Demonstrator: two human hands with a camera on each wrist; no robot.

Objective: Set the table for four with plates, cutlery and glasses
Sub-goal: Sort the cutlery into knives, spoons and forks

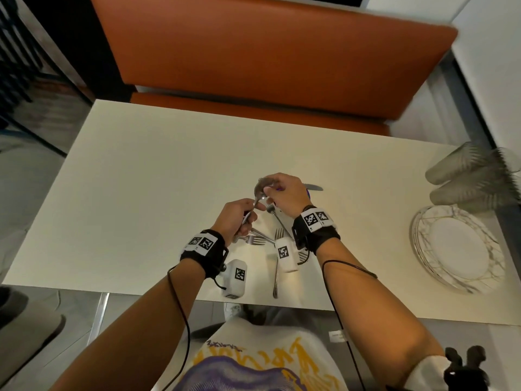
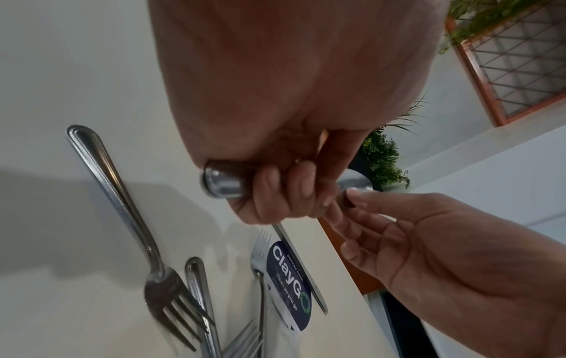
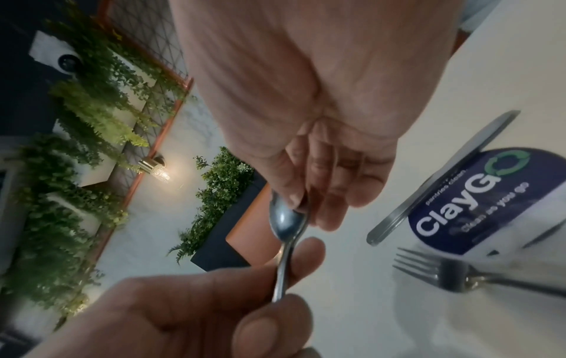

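Observation:
Above the middle of the white table point(image 1: 135, 170), both hands hold one metal spoon point(image 3: 286, 224). My left hand point(image 1: 248, 211) grips its handle, and the rounded end of a thick metal handle point(image 2: 220, 181) sticks out below the curled fingers. My right hand point(image 1: 269, 191) pinches the spoon's bowl between thumb and fingertips. Under the hands lie loose forks point(image 1: 255, 240) and a knife point(image 1: 313, 187) beside a blue round sticker point(image 3: 490, 198). A stack of marbled plates point(image 1: 423, 249) sits at the right edge. Ribbed glasses point(image 1: 465, 170) lie blurred behind it.
An orange bench point(image 1: 253, 52) runs along the table's far side. A long fork point(image 1: 276, 275) lies near the front edge by my right wrist. The left half of the table shows only bare surface.

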